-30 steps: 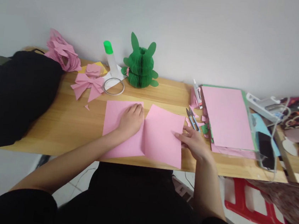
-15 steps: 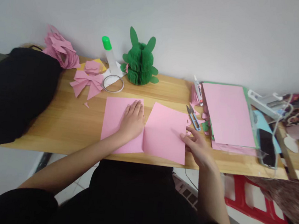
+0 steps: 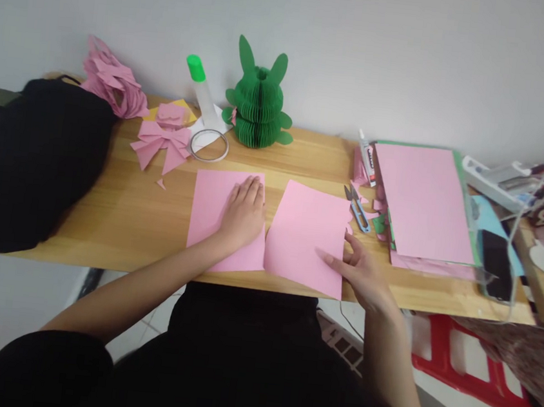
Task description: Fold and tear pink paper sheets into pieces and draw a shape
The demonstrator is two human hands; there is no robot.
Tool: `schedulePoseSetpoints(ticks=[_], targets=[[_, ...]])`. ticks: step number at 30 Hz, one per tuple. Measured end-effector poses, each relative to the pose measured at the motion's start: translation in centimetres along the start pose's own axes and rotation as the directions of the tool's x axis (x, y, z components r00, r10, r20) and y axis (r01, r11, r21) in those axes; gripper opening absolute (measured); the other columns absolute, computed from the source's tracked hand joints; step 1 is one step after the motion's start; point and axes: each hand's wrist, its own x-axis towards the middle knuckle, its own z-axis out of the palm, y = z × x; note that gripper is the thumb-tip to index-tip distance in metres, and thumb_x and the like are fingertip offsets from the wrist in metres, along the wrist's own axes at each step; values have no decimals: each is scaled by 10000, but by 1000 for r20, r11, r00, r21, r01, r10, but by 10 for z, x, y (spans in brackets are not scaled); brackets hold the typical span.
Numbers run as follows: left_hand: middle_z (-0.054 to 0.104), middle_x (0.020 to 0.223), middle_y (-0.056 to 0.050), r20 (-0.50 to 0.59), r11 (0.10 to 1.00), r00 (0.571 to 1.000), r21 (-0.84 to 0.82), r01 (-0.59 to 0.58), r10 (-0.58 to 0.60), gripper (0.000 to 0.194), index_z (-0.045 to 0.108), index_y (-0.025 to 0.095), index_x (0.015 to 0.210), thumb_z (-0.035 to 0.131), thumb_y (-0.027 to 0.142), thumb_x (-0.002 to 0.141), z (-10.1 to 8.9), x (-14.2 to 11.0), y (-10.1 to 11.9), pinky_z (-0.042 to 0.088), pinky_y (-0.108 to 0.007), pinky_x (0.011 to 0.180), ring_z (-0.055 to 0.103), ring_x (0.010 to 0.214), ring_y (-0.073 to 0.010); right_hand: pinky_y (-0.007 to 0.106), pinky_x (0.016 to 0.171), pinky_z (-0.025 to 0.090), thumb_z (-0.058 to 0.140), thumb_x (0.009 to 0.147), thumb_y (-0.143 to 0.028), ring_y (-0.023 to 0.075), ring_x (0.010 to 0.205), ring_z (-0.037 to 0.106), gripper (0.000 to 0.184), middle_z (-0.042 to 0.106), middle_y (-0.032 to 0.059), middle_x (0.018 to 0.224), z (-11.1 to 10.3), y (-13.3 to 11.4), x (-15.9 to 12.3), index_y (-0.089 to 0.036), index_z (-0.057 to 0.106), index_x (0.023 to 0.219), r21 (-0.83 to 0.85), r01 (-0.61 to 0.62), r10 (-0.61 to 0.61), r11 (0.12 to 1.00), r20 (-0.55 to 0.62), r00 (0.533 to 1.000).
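Observation:
A creased sheet of pink paper (image 3: 306, 226) lies before me on the wooden table, its right half lifted a little off the wood. My left hand (image 3: 244, 210) rests flat on the left half beside the crease, fingers stretched out. At the right edge, my right hand (image 3: 355, 267) grips the paper, thumb on top and the other fingers behind it. Just beyond that hand lie blue-handled thread snips (image 3: 359, 209) among pink and green paper scraps (image 3: 379, 224).
A green honeycomb paper rabbit (image 3: 258, 108) stands by the wall. Left of it are a glue bottle (image 3: 201, 86), a tape roll (image 3: 209, 145), a pink paper bow (image 3: 161, 143) and a black bag (image 3: 37, 166). Stacked paper (image 3: 427, 203) and a phone (image 3: 496, 266) lie right.
The right half of the pink paper has risen slightly and bows more near the crease. My right thumb reaches further over the sheet. The whole view has shifted a little.

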Motion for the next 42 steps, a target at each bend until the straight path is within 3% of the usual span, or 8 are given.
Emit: schedulePoseSetpoints(ticks=[8, 14, 17, 19, 25, 28, 31, 42], targets=[[468, 1436, -237, -148, 998, 988, -46, -52, 45, 431, 475, 17, 1318, 351, 144, 925, 5, -4, -5, 307, -520, 1132, 393, 1372, -316, 274, 528, 550, 891, 515, -325, 196, 606, 699, 930, 758, 24, 753, -36, 6, -22, -201, 406, 1299, -63, -73, 62, 995, -150, 987], [611, 1257, -186, -284, 972, 957, -202, -118, 57, 333, 620, 70, 1116, 449, 78, 831, 1, -5, -6, 414, -467, 1049, 528, 1220, -297, 301, 620, 574, 819, 650, -374, 198, 735, 710, 518, 759, 67, 892, -52, 6, -30, -220, 616, 1101, -165, 141, -157, 976, -87, 984], [641, 1155, -125, -346, 951, 938, -292, -102, -6, 315, 639, 125, 1065, 467, 82, 804, -15, -3, -16, 450, -400, 1016, 568, 1140, -232, 291, 695, 571, 811, 664, -406, 178, 765, 701, 330, 759, 61, 896, -50, 9, -24, -218, 693, 910, -136, 276, -293, 952, -132, 947], [652, 1077, -110, -378, 952, 924, -298, -68, -53, 282, 638, 135, 1038, 446, 118, 832, -30, -5, -33, 472, -390, 985, 595, 1075, -213, 280, 662, 565, 815, 657, -422, 172, 721, 696, 321, 760, 55, 854, -46, 14, -19, -220, 701, 880, -57, 258, -263, 965, -137, 955], [658, 865, -92, -313, 952, 921, -269, 148, -231, 243, 669, 159, 902, 481, 286, 815, -62, -35, -104, 542, -419, 751, 639, 771, -245, 315, 737, 562, 767, 698, -405, 190, 782, 711, 351, 760, 55, 881, 15, 23, 8, -199, 659, 960, 40, 193, -196, 980, 107, 975], [669, 943, -108, -231, 953, 932, -187, 238, -278, 294, 678, 166, 930, 447, 316, 825, -59, -56, -120, 528, -414, 841, 638, 912, -270, 332, 710, 561, 736, 686, -320, 208, 762, 710, 319, 754, 53, 837, 65, 20, 29, -181, 622, 949, -79, 254, -241, 964, 139, 960], [664, 1089, -132, -218, 978, 955, -99, 184, -202, 364, 678, 154, 1012, 405, 343, 863, -50, -76, -118, 490, -450, 941, 601, 1054, -294, 341, 691, 557, 660, 704, -182, 206, 727, 697, 367, 740, 49, 789, 101, 18, 46, -153, 603, 1065, -268, 305, -284, 914, 113, 952], [590, 1271, -152, -271, 994, 957, 10, 112, -105, 401, 663, 184, 1146, 391, 361, 910, -20, -94, -112, 437, -537, 1020, 522, 1208, -339, 283, 636, 517, 562, 815, -173, 175, 705, 662, 262, 724, 29, 810, 117, 19, 50, -174, 633, 1067, -296, 430, -370, 853, 239, 898]])
